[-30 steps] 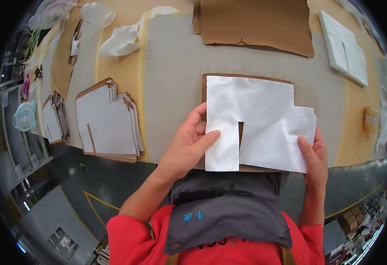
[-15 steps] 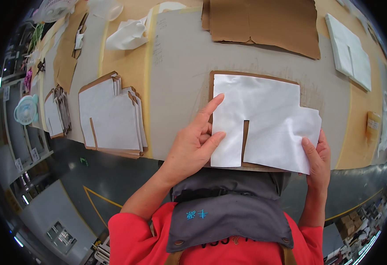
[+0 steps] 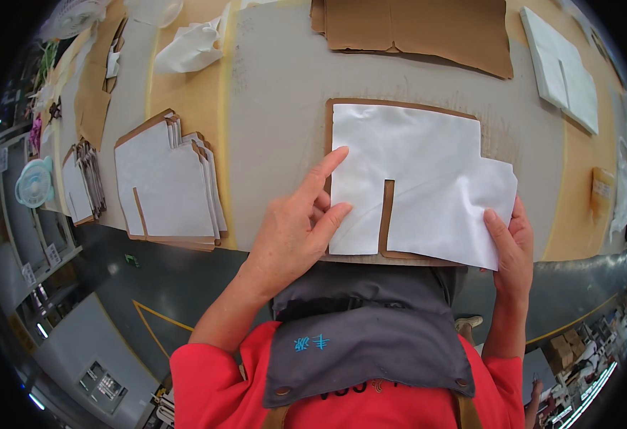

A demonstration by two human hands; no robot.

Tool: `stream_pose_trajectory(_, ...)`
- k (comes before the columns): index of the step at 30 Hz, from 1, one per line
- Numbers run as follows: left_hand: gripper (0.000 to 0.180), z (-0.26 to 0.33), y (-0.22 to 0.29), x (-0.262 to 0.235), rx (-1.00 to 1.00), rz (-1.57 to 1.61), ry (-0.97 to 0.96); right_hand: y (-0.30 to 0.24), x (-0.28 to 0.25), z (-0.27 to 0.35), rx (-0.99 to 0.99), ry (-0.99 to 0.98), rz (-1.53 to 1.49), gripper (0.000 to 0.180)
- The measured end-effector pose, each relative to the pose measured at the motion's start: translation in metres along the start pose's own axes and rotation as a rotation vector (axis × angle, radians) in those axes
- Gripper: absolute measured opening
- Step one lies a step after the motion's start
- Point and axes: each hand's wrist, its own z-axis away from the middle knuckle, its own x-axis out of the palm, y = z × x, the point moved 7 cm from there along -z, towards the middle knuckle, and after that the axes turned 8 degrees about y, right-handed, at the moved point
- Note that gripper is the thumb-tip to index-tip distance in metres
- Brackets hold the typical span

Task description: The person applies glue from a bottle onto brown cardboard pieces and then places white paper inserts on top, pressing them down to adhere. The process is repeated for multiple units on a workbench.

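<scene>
A white sheet [image 3: 413, 157] with a narrow slot in its near edge and a stepped far right corner lies over a brown, similarly shaped piece [image 3: 329, 125]. The brown shows along the far and left edges and through the slot. My left hand [image 3: 295, 222] holds the sheet's left edge, index finger and thumb resting on top and the other fingers curled, partly hidden. At the near right corner, my right hand [image 3: 511, 239] pinches the sheet, thumb on top and fingers underneath. The sheet is slightly wrinkled near that thumb.
Stacked white-and-brown cut pieces [image 3: 167, 182] stand to the left, with a smaller stack [image 3: 83, 182] beyond. Brown sheets [image 3: 421, 25] lie at the back, folded white material [image 3: 560, 68] at the far right. A tape roll [image 3: 601, 187] sits right; crumpled white material [image 3: 190, 48] lies far left.
The whole view has shifted a little, so the table sits higher in it. A wider strip of brown shows through the slot. Both hands keep nearly the same hold.
</scene>
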Motion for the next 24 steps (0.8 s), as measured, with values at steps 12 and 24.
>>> stream_pose_trajectory(12,0.045,-0.0011,0.0029,-0.0033,0.089,-0.098,0.041,0.0041,0.0008,-0.0030,-0.017,0.016,-0.014,0.043)
stream_pose_trajectory(24,0.046,-0.0012,0.0013,-0.0042,0.122,-0.154,0.064,0.0067,0.0000,-0.0020,-0.024,0.005,-0.002,0.044)
